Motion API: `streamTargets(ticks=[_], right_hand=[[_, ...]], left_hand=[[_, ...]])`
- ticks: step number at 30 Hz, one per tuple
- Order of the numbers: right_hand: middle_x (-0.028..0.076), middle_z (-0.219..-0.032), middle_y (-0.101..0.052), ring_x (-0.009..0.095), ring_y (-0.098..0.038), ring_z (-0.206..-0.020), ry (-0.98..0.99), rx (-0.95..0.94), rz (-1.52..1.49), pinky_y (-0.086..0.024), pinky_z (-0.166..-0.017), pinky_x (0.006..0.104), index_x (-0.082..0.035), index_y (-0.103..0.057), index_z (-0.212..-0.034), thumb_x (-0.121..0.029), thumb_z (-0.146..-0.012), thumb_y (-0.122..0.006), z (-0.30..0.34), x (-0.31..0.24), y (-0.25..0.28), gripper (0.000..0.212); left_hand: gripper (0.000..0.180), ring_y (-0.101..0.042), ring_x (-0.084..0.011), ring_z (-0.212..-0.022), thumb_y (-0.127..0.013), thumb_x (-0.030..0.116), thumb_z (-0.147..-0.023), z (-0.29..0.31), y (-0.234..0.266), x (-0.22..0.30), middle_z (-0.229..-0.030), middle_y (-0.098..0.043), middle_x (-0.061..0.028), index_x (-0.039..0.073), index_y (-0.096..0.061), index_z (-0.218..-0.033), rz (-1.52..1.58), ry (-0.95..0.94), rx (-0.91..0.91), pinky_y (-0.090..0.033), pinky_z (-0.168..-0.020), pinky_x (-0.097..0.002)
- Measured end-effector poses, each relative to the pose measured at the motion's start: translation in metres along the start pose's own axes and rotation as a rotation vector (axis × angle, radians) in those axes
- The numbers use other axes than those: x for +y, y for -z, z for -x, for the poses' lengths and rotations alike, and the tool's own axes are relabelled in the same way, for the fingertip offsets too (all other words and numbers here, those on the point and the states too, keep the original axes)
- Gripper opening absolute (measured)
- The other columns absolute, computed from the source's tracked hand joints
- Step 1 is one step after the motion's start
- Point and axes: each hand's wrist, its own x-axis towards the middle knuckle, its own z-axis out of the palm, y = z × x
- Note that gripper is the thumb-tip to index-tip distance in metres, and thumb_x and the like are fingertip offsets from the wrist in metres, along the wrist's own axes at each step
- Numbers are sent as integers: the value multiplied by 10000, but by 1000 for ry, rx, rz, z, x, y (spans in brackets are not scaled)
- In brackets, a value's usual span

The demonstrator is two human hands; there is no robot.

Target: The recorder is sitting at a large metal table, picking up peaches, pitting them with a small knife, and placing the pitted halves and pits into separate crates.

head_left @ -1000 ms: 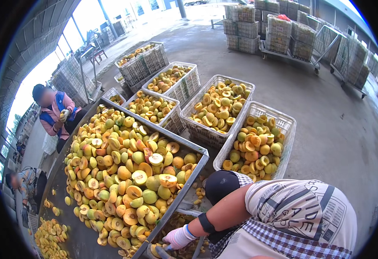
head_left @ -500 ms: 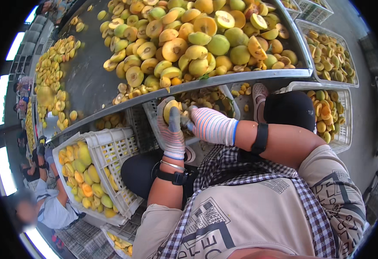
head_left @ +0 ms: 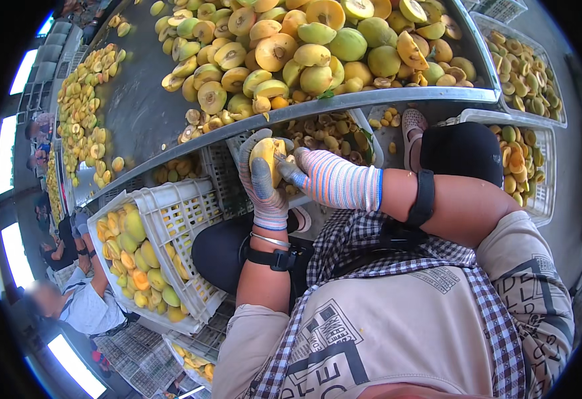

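My left hand (head_left: 268,199), in a striped glove with grey fingers, is closed around a yellow peach half (head_left: 263,155). The half is tilted, with its brownish inner side toward my other hand. My right hand (head_left: 334,178), gloved the same way, has its fingers bent against that inner side. Whether it grips a small tool there is hidden. Both hands are just below the metal table's near edge, above a crate (head_left: 363,121) of brownish fruit pieces. On the table (head_left: 141,100) lies a large heap of halved yellow and green peaches (head_left: 274,53).
A tilted white crate (head_left: 183,229) of peach halves stands left of my knee. More filled crates stand at the right, one by my leg (head_left: 537,156) and one farther off (head_left: 557,100). At the far left sits another person (head_left: 95,306). More fruit (head_left: 81,113) lines the table's left side.
The peach half has turned in my left hand, and my right fingers now press at its inner side. The whole view has shifted slightly.
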Motion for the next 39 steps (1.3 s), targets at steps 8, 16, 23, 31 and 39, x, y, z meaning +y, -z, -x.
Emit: streamTargets(ticks=[8,16,23,31,39], right_hand=[[246,-758,-612,402,-611,-753,29,-29,121,-501,-678,430,111,-464,-1025,-299,-891,-498,1,-7,5,433],[236,-779,-630,388,-624,-790,6,-39,240,-507,-695,426,96,-484,-1032,-284,-854,-546,-6,-2,0,424],[235,-769,-634,383,-631,-774,-11,-33,234,-510,-686,419,86,-517,-1000,-274,-841,-559,-4,-5,1,395],[227,-772,-644,368,-644,-781,-14,-107,342,-516,-671,424,94,-527,-1010,-272,-833,-574,1,-11,8,409],[213,-777,-643,354,-644,-787,-62,-128,328,-525,-671,407,69,-547,-990,-167,-795,-579,-1,-10,6,307]], left_hand=[[527,-556,-217,-987,-512,491,-868,-1,7,-7,-1046,-580,-96,40,-539,-1140,114,194,79,-439,-912,-370],[537,-560,-224,-970,-480,494,-864,-4,-3,3,-1038,-584,-97,24,-559,-1113,287,433,183,-442,-895,-362],[532,-566,-223,-952,-479,492,-864,-6,-3,3,-1018,-592,-92,24,-565,-1101,280,460,203,-446,-886,-355],[524,-570,-222,-950,-519,483,-851,-3,2,-1,-1014,-593,-86,39,-547,-1127,178,374,94,-458,-879,-354],[519,-578,-226,-942,-546,459,-836,-4,-10,9,-1001,-596,-98,20,-557,-1113,174,456,156,-470,-863,-357]])
